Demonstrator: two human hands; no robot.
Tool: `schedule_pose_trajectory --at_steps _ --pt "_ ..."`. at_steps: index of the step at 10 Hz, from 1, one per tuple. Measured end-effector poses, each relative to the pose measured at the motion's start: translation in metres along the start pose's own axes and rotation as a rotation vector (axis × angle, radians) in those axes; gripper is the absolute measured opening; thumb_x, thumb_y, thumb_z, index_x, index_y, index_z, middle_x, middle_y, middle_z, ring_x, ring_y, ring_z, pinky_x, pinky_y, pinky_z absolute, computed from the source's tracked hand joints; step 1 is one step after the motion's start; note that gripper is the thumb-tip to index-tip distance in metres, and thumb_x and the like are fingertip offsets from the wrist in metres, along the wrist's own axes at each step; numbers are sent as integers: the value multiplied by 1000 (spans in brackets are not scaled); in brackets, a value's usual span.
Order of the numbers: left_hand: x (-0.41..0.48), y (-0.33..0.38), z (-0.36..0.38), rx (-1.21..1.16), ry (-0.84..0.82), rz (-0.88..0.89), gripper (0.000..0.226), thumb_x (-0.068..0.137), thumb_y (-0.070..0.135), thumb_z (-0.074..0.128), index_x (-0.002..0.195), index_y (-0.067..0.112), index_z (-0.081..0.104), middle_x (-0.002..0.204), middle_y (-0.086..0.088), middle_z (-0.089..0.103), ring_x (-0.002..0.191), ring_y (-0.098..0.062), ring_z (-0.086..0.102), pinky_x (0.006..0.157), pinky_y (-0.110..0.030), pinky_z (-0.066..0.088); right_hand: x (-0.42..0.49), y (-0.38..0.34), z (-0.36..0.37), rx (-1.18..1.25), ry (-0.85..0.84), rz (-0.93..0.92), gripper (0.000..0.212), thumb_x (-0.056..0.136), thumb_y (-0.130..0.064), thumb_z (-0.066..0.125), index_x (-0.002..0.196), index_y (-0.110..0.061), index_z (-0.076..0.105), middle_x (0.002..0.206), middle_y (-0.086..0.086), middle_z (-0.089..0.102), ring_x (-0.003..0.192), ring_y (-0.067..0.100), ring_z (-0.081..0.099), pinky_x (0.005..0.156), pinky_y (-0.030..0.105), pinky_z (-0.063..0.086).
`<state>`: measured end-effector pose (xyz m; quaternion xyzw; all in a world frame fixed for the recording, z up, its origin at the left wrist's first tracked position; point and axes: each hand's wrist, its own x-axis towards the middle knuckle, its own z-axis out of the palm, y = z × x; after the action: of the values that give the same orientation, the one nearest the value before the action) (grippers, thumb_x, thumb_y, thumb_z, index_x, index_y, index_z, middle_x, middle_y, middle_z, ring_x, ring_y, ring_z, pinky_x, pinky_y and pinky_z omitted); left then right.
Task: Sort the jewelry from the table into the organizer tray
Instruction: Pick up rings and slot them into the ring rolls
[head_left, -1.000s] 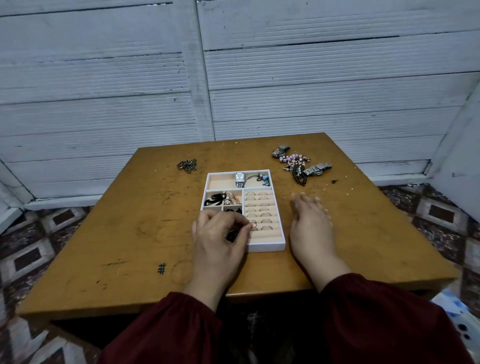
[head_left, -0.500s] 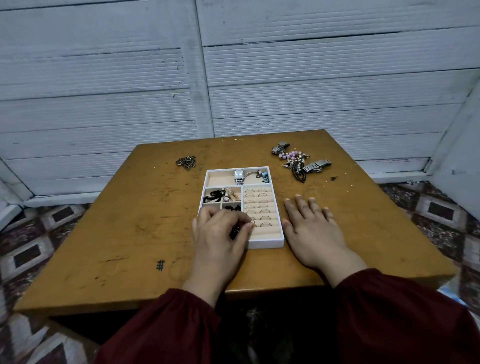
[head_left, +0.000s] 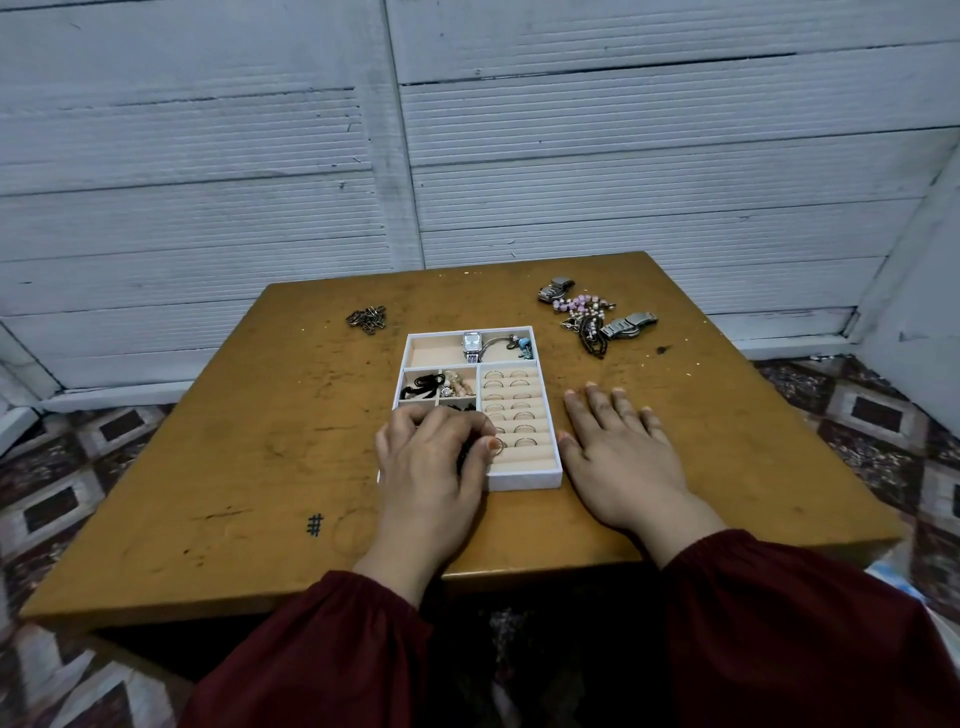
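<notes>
1. The organizer tray (head_left: 524, 480) is white with soft peach insides. It sits in the middle of the tabletop (head_left: 234, 441), close to the person.
2. The long far box holds a silver watch (head_left: 471, 344) and a bangle with blue charms (head_left: 522, 345).
3. The right side has rows of slots with thin rings (head_left: 519, 415) stuck in them.
4. A small box on the left holds a black band (head_left: 423, 385) and some pale bits.
5. The left hand (head_left: 431, 457) is over the near left part of the tray. Its fingers (head_left: 452, 421) are curled and pinch a small dark thing (head_left: 464, 457) against the thumb. I cannot tell what it is.
6. The right hand (head_left: 618, 447) lies flat on the tabletop, just beside the tray's right wall. Its fingers (head_left: 597, 405) are straight and spread, holding nothing.
7. More jewelry is left on the tabletop. A pile (head_left: 587, 317) of pink beads, dark chain and silver watch straps lies at the far right. A little chain heap (head_left: 368, 317) lies at the far left, well apart from the tray.
8. A black hash mark (head_left: 314, 525) is drawn near the front edge.
9. Both arms wear dark red sleeves (head_left: 322, 649). A white board wall (head_left: 623, 182) stands behind.
</notes>
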<state>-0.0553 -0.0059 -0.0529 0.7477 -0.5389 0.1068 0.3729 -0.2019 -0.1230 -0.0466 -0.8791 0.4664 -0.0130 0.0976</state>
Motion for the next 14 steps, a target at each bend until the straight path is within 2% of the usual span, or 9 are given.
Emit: schedule_pose_trajectory --at_steps 7,14 --pt "-1 3 -1 28 -16 13 21 80 40 48 80 32 67 83 18 59 98 -17 42 82 -26 18 0 0 0 2 15 -3 58 100 -46 15 152 -28 0 161 -4 -6 147 18 -8 120 41 -2" --pt "2 5 0 -28 31 -42 25 82 43 46 86 32 67 90 19 60 96 -10 36 80 -27 20 -1 1 1 25 41 3 57 100 -47 18 153 -30 4 161 -5 -3 148 18 -6 119 39 -2"
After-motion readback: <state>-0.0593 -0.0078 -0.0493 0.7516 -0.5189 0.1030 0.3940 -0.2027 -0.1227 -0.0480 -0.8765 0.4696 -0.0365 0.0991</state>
